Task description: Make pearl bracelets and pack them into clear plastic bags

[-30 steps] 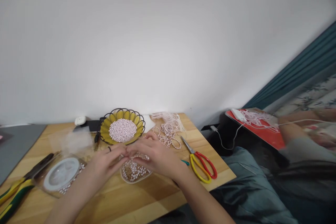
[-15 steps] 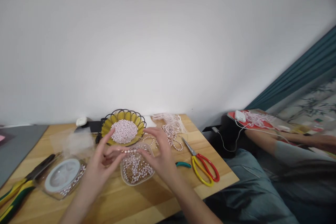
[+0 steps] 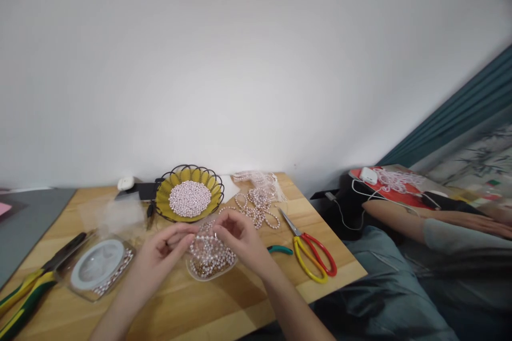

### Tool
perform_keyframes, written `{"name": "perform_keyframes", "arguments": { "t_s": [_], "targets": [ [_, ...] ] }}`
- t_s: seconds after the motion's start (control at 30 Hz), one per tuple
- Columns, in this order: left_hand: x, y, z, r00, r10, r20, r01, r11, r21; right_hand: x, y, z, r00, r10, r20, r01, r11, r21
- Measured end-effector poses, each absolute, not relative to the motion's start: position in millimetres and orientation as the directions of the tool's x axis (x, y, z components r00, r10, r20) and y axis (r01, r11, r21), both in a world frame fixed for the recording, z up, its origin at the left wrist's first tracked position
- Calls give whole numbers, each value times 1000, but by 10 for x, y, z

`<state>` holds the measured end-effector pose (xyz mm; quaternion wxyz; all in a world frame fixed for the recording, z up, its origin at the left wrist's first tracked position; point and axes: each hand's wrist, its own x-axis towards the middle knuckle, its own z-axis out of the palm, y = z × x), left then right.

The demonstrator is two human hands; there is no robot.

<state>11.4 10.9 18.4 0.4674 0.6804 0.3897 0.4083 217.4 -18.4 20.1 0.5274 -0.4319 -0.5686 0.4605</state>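
Observation:
My left hand (image 3: 165, 250) and my right hand (image 3: 242, 238) face each other above a clear plastic tub (image 3: 208, 277). A short strand of pale beads (image 3: 205, 237) spans the gap between my fingertips, one end pinched in each hand. Loose pink, white and gold beads (image 3: 214, 265) fill the tub below. Just behind stands a yellow basket with a black wire rim (image 3: 162, 200), holding many small pink beads (image 3: 190, 199). My right fingers partly cover the tub's back corner.
Bead strings (image 3: 260, 205) lie behind my right hand. Scissors (image 3: 308, 250) and a teal handle (image 3: 280, 249) rest to the right. A lidded box (image 3: 98, 266) and yellow-green pliers (image 3: 36, 287) are at left. Another person's arm (image 3: 424, 221) is far right.
My hands have come closer together, and my right fingers have folded from spread to a pinch. The bead strand sits slightly lower. The other person's arm has shifted.

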Motion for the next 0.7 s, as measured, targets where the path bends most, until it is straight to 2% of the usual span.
{"name": "perform_keyframes", "arguments": {
  "t_s": [0.13, 0.27, 0.37, 0.57, 0.7],
  "targets": [
    [95, 97, 184, 342, 912, 228, 261, -325, 909, 2237, -199, 213, -84, 975, 205, 25, 207, -978],
    [51, 73, 190, 386, 887, 255, 296, -381, 876, 2294, -205, 198, -126, 979, 159, -64, 152, -986],
    [-2, 43, 186, 430, 865, 257, 265, -393, 880, 2329, -224, 206, -157, 973, 170, -94, 156, -983],
    [-47, 26, 234, 453, 829, 327, 205, -453, 867, 2384, -265, 229, -126, 947, 297, -102, 285, -953],
    [-46, 31, 293, 543, 748, 381, 47, -480, 876, 2406, -261, 175, -231, 925, 302, -207, 257, -944]
  ]
}}
